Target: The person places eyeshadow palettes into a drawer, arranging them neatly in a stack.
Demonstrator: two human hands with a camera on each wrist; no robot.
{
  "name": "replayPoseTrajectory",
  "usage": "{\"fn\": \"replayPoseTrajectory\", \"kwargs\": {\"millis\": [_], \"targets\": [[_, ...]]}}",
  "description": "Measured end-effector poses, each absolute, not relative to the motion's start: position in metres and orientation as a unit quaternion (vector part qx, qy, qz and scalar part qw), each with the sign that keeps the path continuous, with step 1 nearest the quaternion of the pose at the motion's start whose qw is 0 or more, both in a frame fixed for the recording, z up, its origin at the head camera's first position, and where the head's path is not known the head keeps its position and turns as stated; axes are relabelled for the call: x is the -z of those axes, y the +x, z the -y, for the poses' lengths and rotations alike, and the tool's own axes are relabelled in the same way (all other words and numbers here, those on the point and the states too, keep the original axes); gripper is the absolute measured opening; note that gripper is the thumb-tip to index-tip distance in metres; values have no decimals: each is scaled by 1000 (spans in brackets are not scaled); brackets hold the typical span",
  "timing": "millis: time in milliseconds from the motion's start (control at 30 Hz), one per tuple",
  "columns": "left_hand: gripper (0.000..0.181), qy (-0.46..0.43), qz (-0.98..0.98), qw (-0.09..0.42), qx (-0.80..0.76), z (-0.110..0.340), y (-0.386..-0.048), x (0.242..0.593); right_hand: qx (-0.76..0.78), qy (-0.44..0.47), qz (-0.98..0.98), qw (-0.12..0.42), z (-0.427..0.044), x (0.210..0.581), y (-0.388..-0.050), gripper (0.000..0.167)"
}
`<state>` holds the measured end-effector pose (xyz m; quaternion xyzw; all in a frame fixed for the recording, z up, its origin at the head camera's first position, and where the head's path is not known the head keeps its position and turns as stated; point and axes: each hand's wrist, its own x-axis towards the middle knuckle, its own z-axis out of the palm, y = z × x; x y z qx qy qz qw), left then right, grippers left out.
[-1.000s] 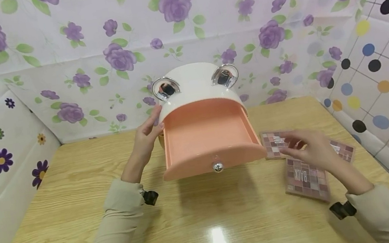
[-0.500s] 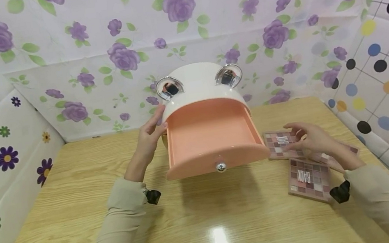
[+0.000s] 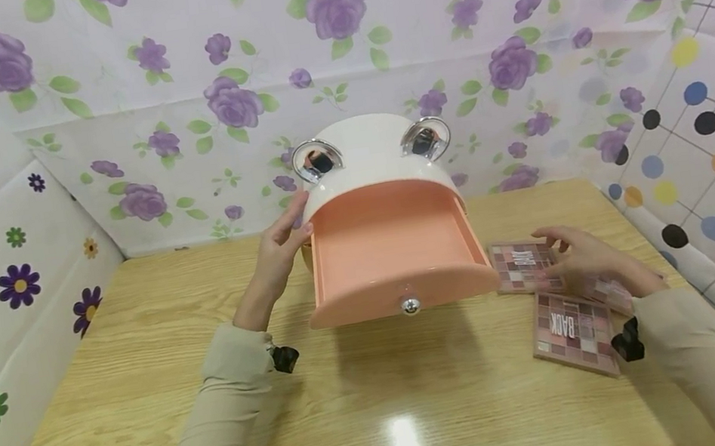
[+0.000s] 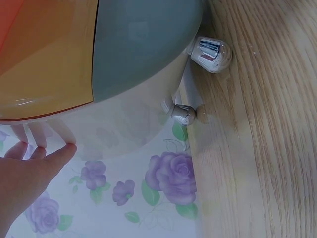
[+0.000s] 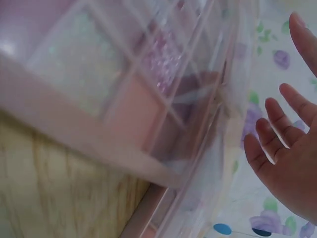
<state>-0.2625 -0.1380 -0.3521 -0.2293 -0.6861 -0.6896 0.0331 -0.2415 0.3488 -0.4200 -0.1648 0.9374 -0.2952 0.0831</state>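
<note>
A white box shaped like a frog's head [image 3: 367, 147] stands with its peach drawer [image 3: 394, 239] pulled out, nothing inside. My left hand [image 3: 275, 259] rests with extended fingers on the box's left side; in the left wrist view the fingertips of that hand [image 4: 34, 171] touch the white shell [image 4: 126, 119]. Over the palettes at the right, my right hand [image 3: 585, 257] hovers with loosely bent fingers. In the right wrist view the hand [image 5: 292, 144] shows spread fingers beside a clear-lidded palette [image 5: 133, 99], gripping nothing.
One "BACK" palette [image 3: 520, 265] lies right of the drawer, a second [image 3: 574, 333] nearer the front, and a third [image 3: 607, 291] partly under my right arm. Flowered cloth [image 3: 179, 126] hangs behind the wooden table [image 3: 148, 389].
The third palette has shifted a little towards the front left under my right hand, which stays over the palettes. My left hand stays at the box; the whole view has drifted slightly.
</note>
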Motion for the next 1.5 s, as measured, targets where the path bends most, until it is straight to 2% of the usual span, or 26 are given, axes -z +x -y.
{"fn": "replayPoseTrajectory", "kwargs": {"millis": [200,500,900,1100,1333,1500], "targets": [[50,-227,695,28,681,135,-253,342,279,-154,-940,120,-355,428,-246,87],[50,-223,697,28,681,133,-246,335,256,-143,-949,120,-358,431,-248,98],[50,-220,697,29,681,132,-246,336,236,-126,-954,137,-360,432,-249,95],[50,-223,696,27,682,133,-247,336,222,-137,-957,126,-358,432,-252,92],[50,-226,695,31,682,133,-248,337,255,-124,-951,119,-359,437,-254,98],[50,-227,693,30,683,133,-247,337,303,-112,-937,134,-358,436,-251,101]]}}
